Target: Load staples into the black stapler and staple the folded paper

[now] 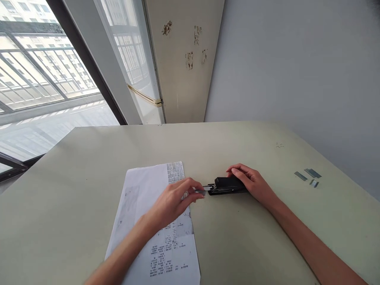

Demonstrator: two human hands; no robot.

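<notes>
A black stapler [228, 185] lies on the table, its front end toward the left, with a metal part sticking out of that end. My right hand [252, 184] is closed around its rear, thumb on top. At the stapler's front, my left hand [181, 198] pinches a small grey strip of staples [200, 192] between thumb and fingertips. Whether the strip touches the metal part, I cannot tell. Beneath my left hand and forearm lie printed paper sheets [148, 178], partly covered by them.
Several short staple strips [313, 173] rest on the table [89, 221] at the right. A few loose staples [279, 145] are scattered farther back. A grey wall [291, 59] borders the table's right side, and a window [44, 59] is at the left.
</notes>
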